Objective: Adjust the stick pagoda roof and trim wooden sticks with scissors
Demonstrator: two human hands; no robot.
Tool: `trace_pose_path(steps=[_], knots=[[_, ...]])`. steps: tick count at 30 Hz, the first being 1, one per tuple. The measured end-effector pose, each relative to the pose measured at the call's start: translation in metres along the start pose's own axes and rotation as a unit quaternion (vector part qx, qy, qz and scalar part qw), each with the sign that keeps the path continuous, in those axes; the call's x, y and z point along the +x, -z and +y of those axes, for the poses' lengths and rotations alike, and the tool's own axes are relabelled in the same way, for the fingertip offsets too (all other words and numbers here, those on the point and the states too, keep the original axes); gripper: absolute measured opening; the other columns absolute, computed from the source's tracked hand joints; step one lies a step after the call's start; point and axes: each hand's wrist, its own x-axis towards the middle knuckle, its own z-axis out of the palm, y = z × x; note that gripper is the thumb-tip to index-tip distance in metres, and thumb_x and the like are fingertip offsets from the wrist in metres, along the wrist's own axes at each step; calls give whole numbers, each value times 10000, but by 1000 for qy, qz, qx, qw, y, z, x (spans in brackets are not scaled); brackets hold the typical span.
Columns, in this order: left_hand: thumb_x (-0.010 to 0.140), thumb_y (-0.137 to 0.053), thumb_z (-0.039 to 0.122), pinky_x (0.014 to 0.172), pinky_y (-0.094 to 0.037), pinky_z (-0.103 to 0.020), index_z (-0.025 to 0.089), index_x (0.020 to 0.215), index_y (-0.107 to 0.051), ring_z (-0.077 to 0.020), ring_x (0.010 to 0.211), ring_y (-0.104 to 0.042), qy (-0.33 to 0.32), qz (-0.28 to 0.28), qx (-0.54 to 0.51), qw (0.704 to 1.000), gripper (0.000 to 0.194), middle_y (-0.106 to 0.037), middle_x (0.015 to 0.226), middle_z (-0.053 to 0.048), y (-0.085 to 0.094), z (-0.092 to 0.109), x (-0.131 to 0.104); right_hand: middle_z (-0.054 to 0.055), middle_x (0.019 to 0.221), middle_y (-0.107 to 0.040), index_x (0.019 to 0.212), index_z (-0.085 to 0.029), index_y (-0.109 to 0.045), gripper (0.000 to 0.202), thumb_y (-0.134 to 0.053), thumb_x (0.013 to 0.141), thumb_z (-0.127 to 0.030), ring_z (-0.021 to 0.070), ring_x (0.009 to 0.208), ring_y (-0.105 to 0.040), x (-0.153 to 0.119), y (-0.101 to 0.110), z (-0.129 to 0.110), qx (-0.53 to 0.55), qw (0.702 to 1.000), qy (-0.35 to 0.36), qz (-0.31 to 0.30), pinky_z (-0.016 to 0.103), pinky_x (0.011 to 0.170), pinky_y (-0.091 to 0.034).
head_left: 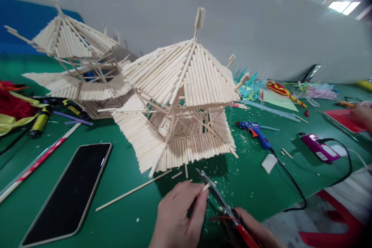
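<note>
Green table top point(122, 178), pale grey wall point(261, 27), blue panel point(17, 23), ceiling light point(344, 6)

Pale wood pavilion model point(180, 97); second, same tone point(75, 62). Table cover point(122, 209) dark green. Phone point(69, 192) black. Glue gun point(257, 131) blue, orange trigger. Cutters point(229, 213) red-handled, possibly pliers. Charger point(318, 147) purple. Paper cranes point(250, 83) teal.

Your two bare hands
Your left hand point(178, 217) and right hand point(255, 232) show no gloves, rings or sleeves.

Stick pagoda point(180, 100), hands point(177, 217) with cutters point(221, 201)
</note>
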Motion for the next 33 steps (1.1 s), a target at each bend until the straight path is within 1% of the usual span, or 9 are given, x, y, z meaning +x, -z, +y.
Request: trace_pose_path(steps=[4, 12, 15, 17, 19, 23, 26, 30, 33], knots=[[772, -522, 158, 488, -440, -177, 168, 718, -624, -101, 513, -557, 5, 1, 5, 1000, 116, -593, 578, -3, 0, 2, -1, -54, 465, -507, 571, -197, -543, 264, -453, 773, -340, 119, 600, -578, 18, -2, 5, -4, 1000, -14, -2, 273, 716, -447], [774, -513, 150, 456, -419, -164, 174, 730, -619, -99, 508, -556, -3, 1, 9, 1000, 117, -586, 571, 2, 2, 3, -1, -39, 499, -518, 538, -196, -523, 285, -461, 764, -360, 122, 613, -569, 18, -7, 10, -33, 999, -10, -9, 250, 679, -443], [777, -505, 133, 460, -422, -158, 171, 737, -614, -97, 517, -560, -17, 2, 6, 1000, 122, -579, 574, 2, 3, 2, -1, -35, 545, -548, 614, -210, -559, 234, -514, 736, -405, 127, 607, -556, 11, -4, 10, -56, 998, -1, -2, 253, 653, -437], [780, -501, 122, 466, -424, -158, 173, 752, -612, -96, 519, -557, -32, 3, 8, 999, 126, -576, 574, 7, 4, 1, -1, -35, 619, -582, 693, -231, -580, 161, -592, 681, -390, 140, 667, -554, 6, -1, 12, -78, 997, 11, 8, 252, 668, -426], [779, -502, 105, 488, -433, -158, 174, 775, -606, -94, 527, -557, -51, 4, 6, 999, 125, -583, 587, 10, 5, 0, -2, -28, 687, -598, 746, -235, -586, 170, -638, 638, -356, 158, 734, -550, 1, 0, 14, -118, 992, 32, 22, 249, 692, -415], [768, -513, 74, 527, -447, -145, 178, 796, -581, -83, 545, -566, -86, 5, -8, 996, 127, -603, 620, 19, 8, -4, -2, -10, 720, -605, 827, -224, -577, 204, -609, 640, -298, 185, 782, -559, -3, -5, 19, -198, 976, 54, 69, 256, 703, -413], [770, -509, 70, 546, -457, -152, 190, 819, -569, -90, 576, -578, -82, -6, -13, 997, 143, -623, 660, 17, 8, -7, -3, -2, 745, -627, 881, -243, -568, 226, -566, 655, -251, 197, 788, -574, -2, -9, 20, -216, 970, 45, 103, 269, 711, -413], [773, -503, 67, 553, -461, -161, 187, 840, -571, -98, 593, -582, -78, -19, -15, 997, 153, -625, 679, 8, 10, -10, -5, 13, 787, -645, 911, -250, -568, 249, -529, 667, -222, 218, 793, -579, 1, -9, 22, -224, 968, 39, 109, 303, 709, -414], [778, -500, 77, 504, -445, -154, 178, 827, -579, -92, 547, -561, -75, -30, -4, 997, 137, -594, 633, 12, 11, -7, -5, 8, 747, -645, 912, -266, -573, 271, -571, 642, -238, 233, 769, -581, 4, -8, 26, -207, 972, 41, 100, 314, 679, -418]])
